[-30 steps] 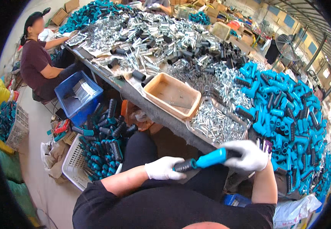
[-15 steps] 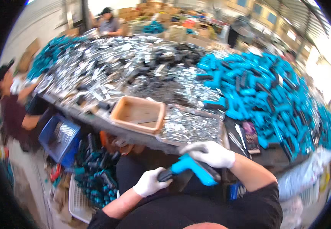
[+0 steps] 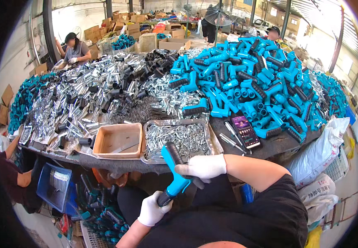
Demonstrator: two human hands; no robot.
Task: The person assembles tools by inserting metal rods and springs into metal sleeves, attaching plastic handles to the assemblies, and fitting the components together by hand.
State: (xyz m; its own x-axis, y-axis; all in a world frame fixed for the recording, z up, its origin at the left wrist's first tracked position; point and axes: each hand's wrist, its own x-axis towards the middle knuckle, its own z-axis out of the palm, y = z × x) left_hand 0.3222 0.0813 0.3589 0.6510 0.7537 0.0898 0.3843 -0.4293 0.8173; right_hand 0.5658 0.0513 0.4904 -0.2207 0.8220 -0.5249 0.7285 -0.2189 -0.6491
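Observation:
Both my white-gloved hands hold a blue, pistol-shaped plastic tool housing (image 3: pixel 168 162) with a ribbed black grip strip. My left hand (image 3: pixel 153 210) closes around the black collar at its lower end. Higher up, my right hand (image 3: pixel 204 167) wraps the middle of the body from the right, its fingertips dark. The grip end points up and away, in front of a metal tray (image 3: pixel 175 140) of small silver parts. Beside that tray sits a shallow orange-tan bin (image 3: pixel 117 142) with a flat strip inside.
Heaped on the table are blue housings (image 3: pixel 245 82) at right and silver tubes (image 3: pixel 84 91) at left. A phone (image 3: pixel 246 131) and pens (image 3: pixel 231 140) lie near the front edge. A blue crate (image 3: pixel 54 188) stands lower left, white sacks (image 3: pixel 319 144) at right. Co-workers (image 3: pixel 76 49) are around the table.
The housing has turned in my hands so its grip end now points up and away instead of down to the right. My view has shifted, and the table's contents appear further left.

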